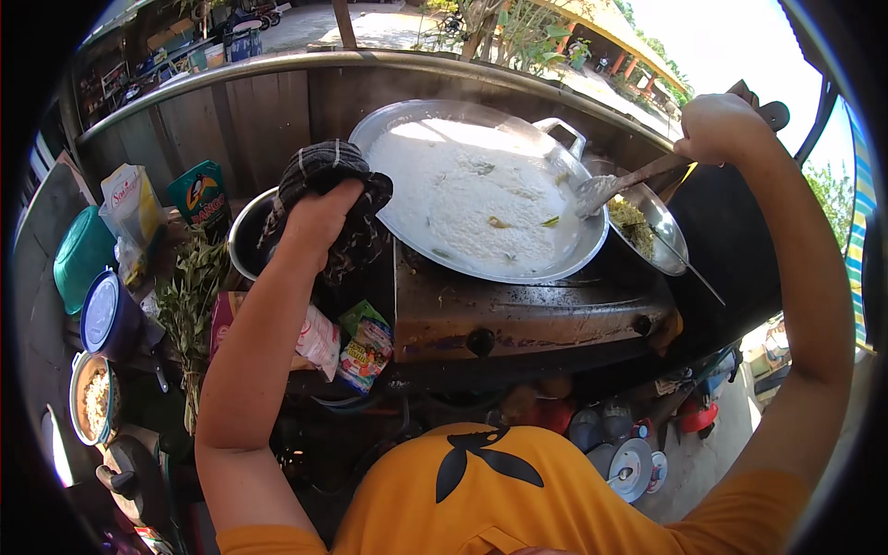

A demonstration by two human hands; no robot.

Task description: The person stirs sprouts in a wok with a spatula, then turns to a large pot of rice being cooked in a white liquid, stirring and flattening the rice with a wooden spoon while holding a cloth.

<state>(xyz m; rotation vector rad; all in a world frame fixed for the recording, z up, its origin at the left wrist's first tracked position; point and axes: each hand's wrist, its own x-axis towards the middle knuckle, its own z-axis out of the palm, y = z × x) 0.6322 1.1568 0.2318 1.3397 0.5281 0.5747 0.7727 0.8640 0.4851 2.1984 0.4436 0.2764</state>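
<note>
My left hand grips a dark checked cloth against the left rim of a large metal wok; the handle there is hidden. White, creamy porridge-like food with bits of leaf fills the wok, which sits on a gas stove. Raised at the upper right, my right hand is closed around the shaft of a wooden paddle. The paddle's coated blade rests in the food by the wok's right side. The wok's other handle stands bare at the far right.
Beside the wok, a metal bowl holds greenish food and a long-handled utensil. At left are a steel pot, a bundle of leaves, packets, a knife and a lidded purple tub. A wooden wall stands behind.
</note>
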